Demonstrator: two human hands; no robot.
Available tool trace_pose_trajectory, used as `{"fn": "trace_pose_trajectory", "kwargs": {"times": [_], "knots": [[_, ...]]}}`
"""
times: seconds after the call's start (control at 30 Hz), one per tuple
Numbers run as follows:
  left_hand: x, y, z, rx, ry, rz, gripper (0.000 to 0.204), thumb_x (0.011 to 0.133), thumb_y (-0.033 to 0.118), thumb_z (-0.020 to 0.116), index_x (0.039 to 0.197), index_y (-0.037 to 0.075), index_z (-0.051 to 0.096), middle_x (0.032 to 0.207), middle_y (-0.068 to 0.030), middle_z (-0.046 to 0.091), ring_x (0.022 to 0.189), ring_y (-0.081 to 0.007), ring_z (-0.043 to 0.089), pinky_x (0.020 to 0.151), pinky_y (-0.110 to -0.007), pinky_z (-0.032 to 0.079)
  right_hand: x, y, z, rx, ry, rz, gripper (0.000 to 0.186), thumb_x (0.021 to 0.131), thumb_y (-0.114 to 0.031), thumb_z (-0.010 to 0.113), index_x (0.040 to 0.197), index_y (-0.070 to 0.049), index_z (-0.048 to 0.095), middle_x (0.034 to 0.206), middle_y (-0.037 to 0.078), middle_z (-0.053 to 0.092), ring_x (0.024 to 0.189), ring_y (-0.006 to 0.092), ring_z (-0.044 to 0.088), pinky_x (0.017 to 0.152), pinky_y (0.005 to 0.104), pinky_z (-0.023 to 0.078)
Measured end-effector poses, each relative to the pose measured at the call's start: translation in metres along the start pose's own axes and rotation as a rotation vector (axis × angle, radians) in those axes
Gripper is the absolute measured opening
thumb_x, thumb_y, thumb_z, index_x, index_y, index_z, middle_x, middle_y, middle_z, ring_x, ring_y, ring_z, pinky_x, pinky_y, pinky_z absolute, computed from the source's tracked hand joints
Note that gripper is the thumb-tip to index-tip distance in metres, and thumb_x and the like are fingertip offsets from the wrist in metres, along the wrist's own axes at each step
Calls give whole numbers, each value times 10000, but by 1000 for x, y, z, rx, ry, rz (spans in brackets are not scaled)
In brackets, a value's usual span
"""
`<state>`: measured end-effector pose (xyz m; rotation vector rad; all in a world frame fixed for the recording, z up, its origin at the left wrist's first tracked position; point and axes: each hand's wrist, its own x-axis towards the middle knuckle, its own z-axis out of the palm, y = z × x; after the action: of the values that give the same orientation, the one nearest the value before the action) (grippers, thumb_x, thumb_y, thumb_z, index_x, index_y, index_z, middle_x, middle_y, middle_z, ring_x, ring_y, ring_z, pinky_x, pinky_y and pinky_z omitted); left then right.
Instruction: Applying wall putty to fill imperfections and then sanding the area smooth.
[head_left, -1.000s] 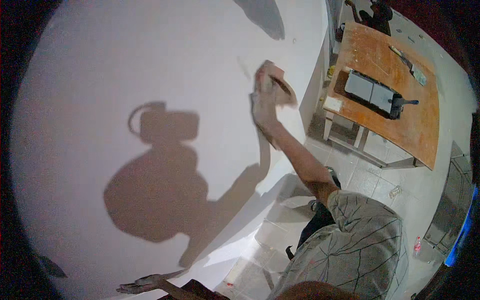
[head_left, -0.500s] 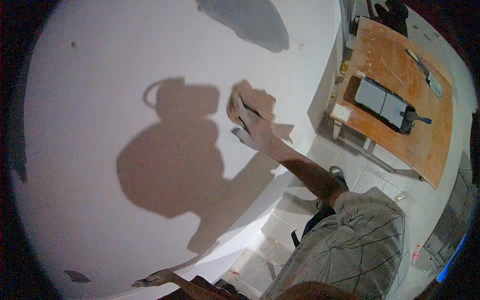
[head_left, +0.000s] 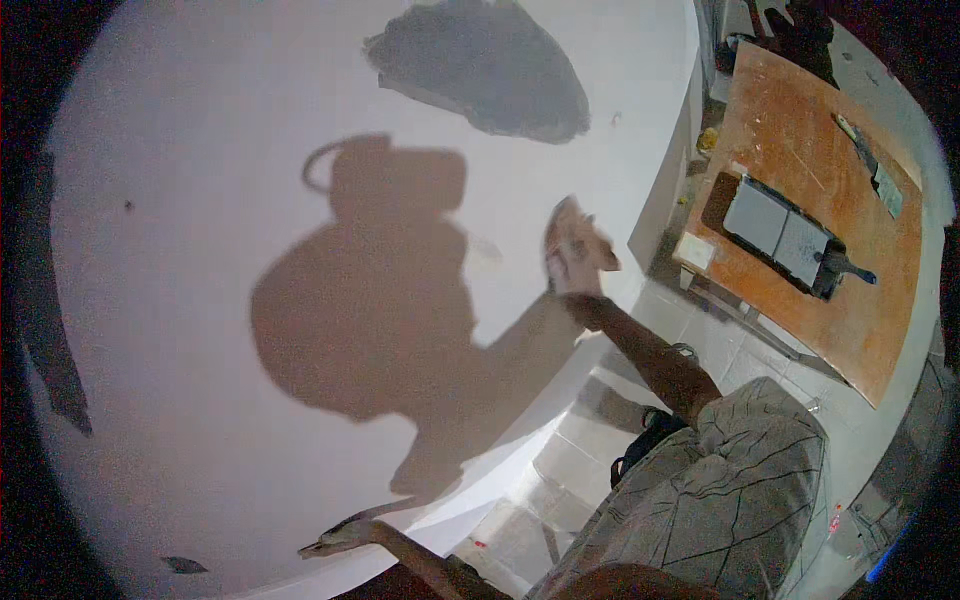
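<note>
Our R hand [head_left: 574, 262] lies against the wall [head_left: 190, 300], below & R of 1 big grey patch [head_left: 480, 70]. R fingers look extended; blurred, so can't tell if it grips anything. Our L hand [head_left: 348, 537]: near wall's lower edge, fingers loosely straight, nothing seen in it. Wall smooth, matte, whitish; patch irregular, ragged-edged. Wood table [head_left: 870, 335] to R: 1 rect. black-rimmed tray [head_left: 828, 280], 1 scraper [head_left: 872, 163].

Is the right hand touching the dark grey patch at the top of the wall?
Apart: the head view shows pale wall between the right hand and the dark grey patch above it.
</note>
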<state>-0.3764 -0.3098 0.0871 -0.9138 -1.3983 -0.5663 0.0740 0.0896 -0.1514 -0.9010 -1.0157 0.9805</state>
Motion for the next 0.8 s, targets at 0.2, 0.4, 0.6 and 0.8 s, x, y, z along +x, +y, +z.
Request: {"fn": "trace_pose_trajectory", "kwargs": {"times": [0.2,0.4,0.6,0.8], "knots": [[-10,39,23,-119,-48,-20,577,1097,374,395,1519,-20,373,1578,-260,356,1461,-405,354,1211,-539,263,155,36,-77,-310,364,19,597,1109,-337,269,1574,35,237,1563,261,384,1473,389,313,1226,450,202],[-9,52,37,-213,-149,-12,584,1095,379,403,1523,-17,369,1579,-258,356,1461,-401,354,1211,-536,263,124,41,-74,-397,190,-25,636,1106,-354,268,1553,95,212,1643,303,154,1549,428,35,1258,517,24],[-13,68,54,-262,-192,-15,591,1092,384,411,1527,-14,364,1580,-256,355,1461,-397,355,1211,-533,263,134,26,-77,-319,375,77,564,1086,-316,324,1518,46,360,1541,343,348,1489,502,205,1238,493,172],[-11,69,53,-258,-191,-58,599,1089,389,419,1531,-11,360,1581,-254,355,1462,-393,355,1211,-530,263,162,23,-93,-594,351,29,579,1005,-91,464,1546,35,301,1224,347,498,1113,518,501,958,565,427]]}}
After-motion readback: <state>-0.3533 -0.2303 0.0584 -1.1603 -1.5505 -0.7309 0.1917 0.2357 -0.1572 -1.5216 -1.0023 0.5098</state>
